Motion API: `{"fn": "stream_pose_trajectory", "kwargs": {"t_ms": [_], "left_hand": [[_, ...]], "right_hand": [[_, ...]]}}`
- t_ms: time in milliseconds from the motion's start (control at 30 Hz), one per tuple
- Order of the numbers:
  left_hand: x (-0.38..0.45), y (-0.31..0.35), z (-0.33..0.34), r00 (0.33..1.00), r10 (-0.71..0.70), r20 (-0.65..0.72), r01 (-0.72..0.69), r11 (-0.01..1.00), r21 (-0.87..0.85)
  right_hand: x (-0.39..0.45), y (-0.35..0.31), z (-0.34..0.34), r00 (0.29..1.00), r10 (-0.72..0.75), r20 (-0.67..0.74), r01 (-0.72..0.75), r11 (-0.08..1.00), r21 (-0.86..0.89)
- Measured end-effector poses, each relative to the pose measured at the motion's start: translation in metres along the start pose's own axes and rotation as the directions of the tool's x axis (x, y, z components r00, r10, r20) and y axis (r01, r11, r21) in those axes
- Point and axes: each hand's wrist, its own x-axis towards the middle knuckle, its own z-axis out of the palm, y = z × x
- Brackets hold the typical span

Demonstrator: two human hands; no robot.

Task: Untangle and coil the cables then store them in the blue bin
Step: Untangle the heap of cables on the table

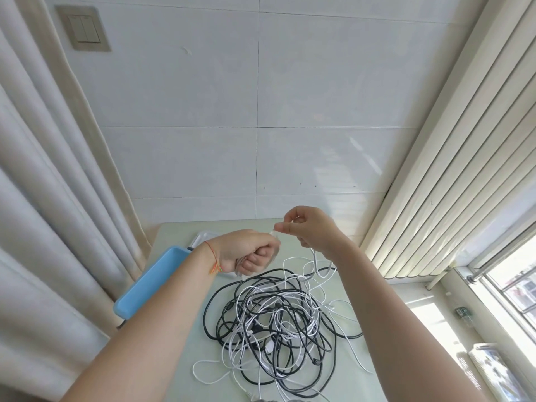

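Cables (278,323) still one big knot mid-desk; your right hand (310,230) pinches a white cable end, left hand (246,253) grips its coil; blue bin (150,282) at left edge, apparently empty.

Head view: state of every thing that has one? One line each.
Cable pile: black and white cables tangled together on the table, none coiled.
White cable: one end lifted out of the pile, pinched by the right hand.
Blue bin: upright at the table's left edge, visible inside bare.
Left hand: raised, fingers curled round a white cable bundle.
Right hand: raised, pinching the cable end.
Wall switch: position unreadable.
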Motion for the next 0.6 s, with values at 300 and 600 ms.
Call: {"fn": "stream_pose_trajectory", "kwargs": {"t_ms": [300,600], "left_hand": [[-0.002,0.01,-0.028,0.834,0.377,-0.403,-0.519,0.287,-0.805],[0.009,0.018,-0.013,0.748,0.378,-0.545,-0.646,0.601,-0.471]], "right_hand": [[0.002,0.034,-0.015,0.965,0.162,0.204,-0.118,0.97,-0.211],[-0.006,0.004,0.012,0.886,0.231,0.401,-0.105,0.945,-0.311]]}}
